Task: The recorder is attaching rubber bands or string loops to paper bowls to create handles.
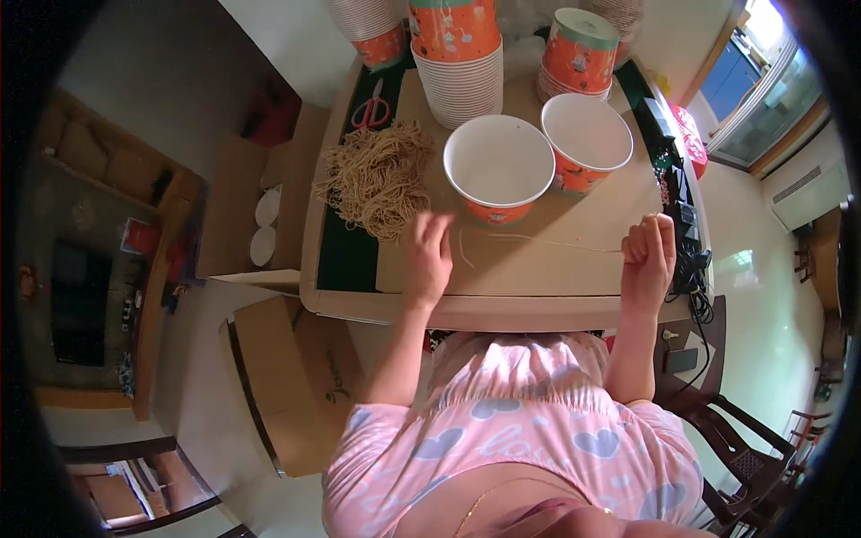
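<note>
A thin beige string (538, 239) stretches over the cardboard on the table, its left end bent into a loose curve. My right hand (647, 251) is closed around the string's right end near the table's right side. Slightly blurred, my left hand (429, 258) hovers by the string's left end with fingers extended, apart from it, and nothing shows in them. Just beyond that hand lies a tangled heap of beige string (381, 177). Two orange paper buckets with white insides, a front one (499, 166) and a right one (587, 134), stand open-topped past the string.
Stacked paper buckets (457, 76) rise at the back, with an upside-down bucket (581, 49) to their right. Red-handled scissors (371, 109) lie behind the heap. Power strips and cables (689, 233) run along the right edge. Cardboard boxes (296, 386) sit on the floor at left.
</note>
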Tool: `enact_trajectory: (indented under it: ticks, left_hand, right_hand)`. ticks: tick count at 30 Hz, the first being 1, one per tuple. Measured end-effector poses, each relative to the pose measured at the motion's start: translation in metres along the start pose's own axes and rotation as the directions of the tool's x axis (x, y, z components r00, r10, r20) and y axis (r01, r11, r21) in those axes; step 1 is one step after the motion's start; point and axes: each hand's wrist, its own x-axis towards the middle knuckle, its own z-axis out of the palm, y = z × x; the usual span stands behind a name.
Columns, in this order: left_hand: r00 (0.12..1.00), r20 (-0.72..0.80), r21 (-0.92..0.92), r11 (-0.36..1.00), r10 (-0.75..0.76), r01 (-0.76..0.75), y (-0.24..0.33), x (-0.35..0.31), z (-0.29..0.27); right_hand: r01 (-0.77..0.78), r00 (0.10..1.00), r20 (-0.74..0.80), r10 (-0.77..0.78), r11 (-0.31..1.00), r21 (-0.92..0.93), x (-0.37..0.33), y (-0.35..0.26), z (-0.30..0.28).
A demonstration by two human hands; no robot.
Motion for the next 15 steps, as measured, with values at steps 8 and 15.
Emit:
enact_trajectory:
  ticks: [8,15]
  left_hand:
    - [0.867,0.397,0.115,0.921,0.301,-0.372,0.007,0.104,-0.029]
    - [0.733,0.679,-0.338,0.87,-0.038,0.359,0.042,0.108,-0.026]
  right_hand:
    - [-0.089,0.99,0.074,0.121,0.937,-0.339,0.003,0.012,0.003]
    - [0.152,0.904,0.412,0.111,0.819,-0.553,0.026,0.061,0.029]
